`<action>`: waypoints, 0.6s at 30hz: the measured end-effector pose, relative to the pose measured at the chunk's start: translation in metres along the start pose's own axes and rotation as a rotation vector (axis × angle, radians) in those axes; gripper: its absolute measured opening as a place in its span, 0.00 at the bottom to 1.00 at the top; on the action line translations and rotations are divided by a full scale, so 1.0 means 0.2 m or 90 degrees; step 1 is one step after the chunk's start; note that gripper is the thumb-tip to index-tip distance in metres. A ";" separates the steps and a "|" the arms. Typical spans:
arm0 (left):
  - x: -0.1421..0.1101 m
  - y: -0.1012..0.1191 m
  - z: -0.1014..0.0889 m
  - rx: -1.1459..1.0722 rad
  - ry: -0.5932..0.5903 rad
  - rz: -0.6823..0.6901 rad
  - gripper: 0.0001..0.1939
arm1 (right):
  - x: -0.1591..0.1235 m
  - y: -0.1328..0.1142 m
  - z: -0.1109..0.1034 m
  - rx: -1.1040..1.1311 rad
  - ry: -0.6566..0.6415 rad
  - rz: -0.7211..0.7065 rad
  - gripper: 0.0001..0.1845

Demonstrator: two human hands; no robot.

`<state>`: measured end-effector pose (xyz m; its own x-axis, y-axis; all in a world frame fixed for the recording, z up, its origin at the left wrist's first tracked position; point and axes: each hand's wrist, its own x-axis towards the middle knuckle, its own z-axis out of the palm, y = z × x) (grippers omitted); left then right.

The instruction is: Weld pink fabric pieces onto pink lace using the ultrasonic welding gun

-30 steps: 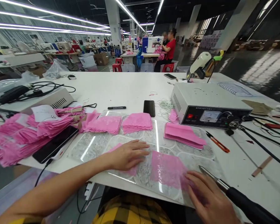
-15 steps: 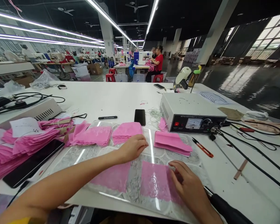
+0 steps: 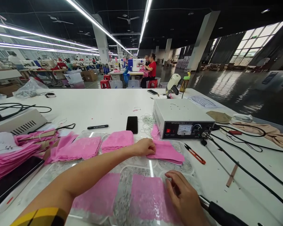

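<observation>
My left hand [image 3: 144, 147] reaches across to a folded stack of pink fabric [image 3: 168, 153], its fingers closed on the stack's left edge. Lower right, my right hand [image 3: 185, 196] curls loosely around a handpiece with a metal collar and black handle [image 3: 224, 215]; the front of the tool is hidden behind the hand. Beside its fingertips, a pink fabric piece [image 3: 145, 196] lies flat on a clear plastic template [image 3: 124, 182]. Another pink piece [image 3: 97, 194] lies left of it, partly under my left forearm. Two more pink stacks [image 3: 118, 139] [image 3: 79, 147] sit behind.
A grey control box [image 3: 184, 114] with a dial stands at the back right, cables running right. Orange thread snips [image 3: 195, 154], a phone [image 3: 132, 125], a black marker [image 3: 97, 126] and a tangle of string [image 3: 148, 122] lie around. Pink bundles [image 3: 19, 153] crowd the left.
My left hand has moved right and onto the folded pink stack. The right hand stays beside the flat pink piece. The whole view has shifted slightly.
</observation>
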<state>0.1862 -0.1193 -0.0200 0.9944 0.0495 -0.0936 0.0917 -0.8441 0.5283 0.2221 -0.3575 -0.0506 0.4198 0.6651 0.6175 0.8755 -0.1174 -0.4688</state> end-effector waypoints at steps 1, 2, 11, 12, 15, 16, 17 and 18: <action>0.00 -0.01 0.00 -0.009 0.001 -0.004 0.13 | 0.00 0.00 0.00 0.001 0.000 0.002 0.09; 0.00 -0.01 0.00 -0.020 0.000 -0.008 0.13 | 0.01 0.00 -0.01 0.001 0.001 0.005 0.09; 0.03 -0.06 -0.03 -0.137 -0.048 -0.031 0.14 | 0.09 0.00 -0.02 -0.096 0.003 0.018 0.15; 0.03 -0.06 -0.03 -0.149 -0.052 -0.033 0.14 | 0.11 0.00 0.00 -0.119 0.001 0.013 0.16; 0.03 -0.07 -0.03 -0.179 -0.059 -0.044 0.15 | 0.15 0.01 0.05 -0.176 -0.007 -0.002 0.19; 0.04 -0.07 -0.03 -0.187 -0.060 -0.048 0.15 | 0.17 0.01 0.07 -0.188 -0.009 -0.004 0.20; 0.04 -0.07 -0.03 -0.194 -0.062 -0.052 0.15 | 0.18 0.01 0.09 -0.197 -0.014 -0.006 0.20; 0.04 -0.07 -0.03 -0.199 -0.063 -0.056 0.15 | 0.19 0.01 0.10 -0.203 -0.020 -0.008 0.21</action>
<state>0.1928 -0.1037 -0.0235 0.9736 0.0497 -0.2229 0.2033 -0.6330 0.7470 0.2345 -0.3178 -0.0409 0.4058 0.6897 0.5997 0.9133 -0.3315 -0.2366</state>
